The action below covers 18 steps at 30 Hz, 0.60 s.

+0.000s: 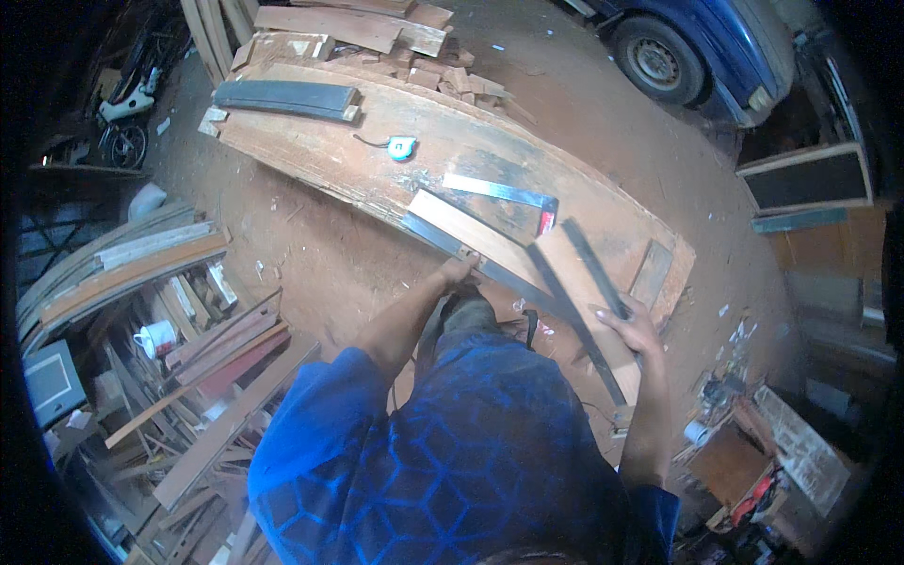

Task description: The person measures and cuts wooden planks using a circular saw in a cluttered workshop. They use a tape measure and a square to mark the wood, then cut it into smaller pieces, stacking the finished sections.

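On the workbench, we have a first board along the near edge and a second board slanting toward us at its right end. Our right hand grips the second board by its right edge. Our left hand touches the first board's near side; we cannot tell whether it pinches. Farther lie a square and, leftward, a tape measure

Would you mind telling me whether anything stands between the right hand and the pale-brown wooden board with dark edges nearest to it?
Nothing visible does: the right hand is touching the pale-brown wooden board with dark edges. The silver, L-shaped metal square lies farther away, not between them.
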Each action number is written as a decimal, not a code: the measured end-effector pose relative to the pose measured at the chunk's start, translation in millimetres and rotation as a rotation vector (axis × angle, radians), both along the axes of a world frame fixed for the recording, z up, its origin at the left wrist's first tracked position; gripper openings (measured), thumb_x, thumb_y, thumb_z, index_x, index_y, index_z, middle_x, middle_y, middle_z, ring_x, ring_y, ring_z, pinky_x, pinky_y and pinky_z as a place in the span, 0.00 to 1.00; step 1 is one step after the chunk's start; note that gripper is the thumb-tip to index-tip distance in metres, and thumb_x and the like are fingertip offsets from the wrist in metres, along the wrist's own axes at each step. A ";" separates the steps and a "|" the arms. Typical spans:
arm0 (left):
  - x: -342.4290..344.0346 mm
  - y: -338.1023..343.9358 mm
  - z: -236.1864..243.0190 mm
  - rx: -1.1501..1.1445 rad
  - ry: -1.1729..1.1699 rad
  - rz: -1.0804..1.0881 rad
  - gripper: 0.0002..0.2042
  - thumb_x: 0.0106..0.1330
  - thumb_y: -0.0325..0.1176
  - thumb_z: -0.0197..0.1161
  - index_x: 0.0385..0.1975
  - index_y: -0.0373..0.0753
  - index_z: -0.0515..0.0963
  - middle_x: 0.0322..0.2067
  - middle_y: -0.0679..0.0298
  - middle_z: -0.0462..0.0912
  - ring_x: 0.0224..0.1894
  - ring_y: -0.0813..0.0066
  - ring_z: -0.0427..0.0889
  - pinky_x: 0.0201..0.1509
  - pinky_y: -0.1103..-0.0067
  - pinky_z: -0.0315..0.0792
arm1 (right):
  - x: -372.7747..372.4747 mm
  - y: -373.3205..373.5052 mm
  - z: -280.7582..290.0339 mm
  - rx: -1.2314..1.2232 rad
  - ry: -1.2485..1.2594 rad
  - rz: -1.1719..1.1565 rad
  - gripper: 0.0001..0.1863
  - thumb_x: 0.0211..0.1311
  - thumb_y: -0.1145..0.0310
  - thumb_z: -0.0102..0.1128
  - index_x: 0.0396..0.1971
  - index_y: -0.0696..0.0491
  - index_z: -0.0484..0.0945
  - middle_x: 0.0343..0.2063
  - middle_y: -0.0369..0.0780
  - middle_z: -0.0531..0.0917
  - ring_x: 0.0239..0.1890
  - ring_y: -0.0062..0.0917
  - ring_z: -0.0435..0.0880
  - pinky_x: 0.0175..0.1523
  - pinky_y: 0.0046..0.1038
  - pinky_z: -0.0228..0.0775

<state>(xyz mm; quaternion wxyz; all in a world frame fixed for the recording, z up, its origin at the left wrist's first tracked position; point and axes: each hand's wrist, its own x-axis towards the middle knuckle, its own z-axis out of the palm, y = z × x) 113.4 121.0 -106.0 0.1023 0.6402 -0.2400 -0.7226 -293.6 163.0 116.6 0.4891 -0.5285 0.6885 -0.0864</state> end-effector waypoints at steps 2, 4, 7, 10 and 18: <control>20.1 -14.5 19.4 -0.059 -0.226 -0.182 0.24 0.72 0.53 0.56 0.39 0.34 0.86 0.36 0.52 0.90 0.35 0.54 0.90 0.42 0.62 0.82 | 52.0 -46.5 0.7 0.076 -0.048 0.100 0.37 0.55 0.53 0.78 0.60 0.60 0.78 0.54 0.49 0.84 0.57 0.32 0.82 0.65 0.32 0.70; 70.7 -23.0 11.7 -0.250 -0.430 -0.153 0.25 0.71 0.53 0.57 0.37 0.33 0.86 0.34 0.49 0.89 0.35 0.47 0.89 0.45 0.60 0.81 | 100.5 -84.5 -3.5 0.193 -0.125 0.203 0.40 0.55 0.49 0.77 0.62 0.60 0.77 0.59 0.51 0.82 0.63 0.34 0.79 0.69 0.32 0.66; 100.4 -60.2 47.4 -0.417 -0.742 0.089 0.27 0.70 0.54 0.59 0.44 0.31 0.84 0.41 0.45 0.88 0.45 0.40 0.85 0.55 0.59 0.78 | 147.5 -124.7 -44.3 0.206 -0.124 0.352 0.42 0.56 0.47 0.74 0.65 0.60 0.74 0.60 0.53 0.80 0.64 0.39 0.78 0.70 0.36 0.65; 111.9 -78.0 55.0 -0.788 -0.688 0.169 0.28 0.71 0.53 0.59 0.53 0.31 0.81 0.52 0.42 0.83 0.58 0.44 0.79 0.65 0.61 0.72 | 192.8 -145.8 -88.4 0.115 0.006 0.517 0.48 0.55 0.42 0.72 0.69 0.58 0.68 0.64 0.57 0.75 0.67 0.47 0.74 0.72 0.41 0.64; 109.4 -67.3 29.2 -0.901 -0.682 -0.121 0.30 0.71 0.54 0.60 0.61 0.32 0.76 0.64 0.40 0.72 0.68 0.44 0.69 0.72 0.60 0.63 | 204.5 -79.7 -86.3 -0.197 0.513 0.558 0.72 0.30 0.44 0.86 0.74 0.60 0.53 0.63 0.57 0.69 0.67 0.52 0.66 0.73 0.49 0.54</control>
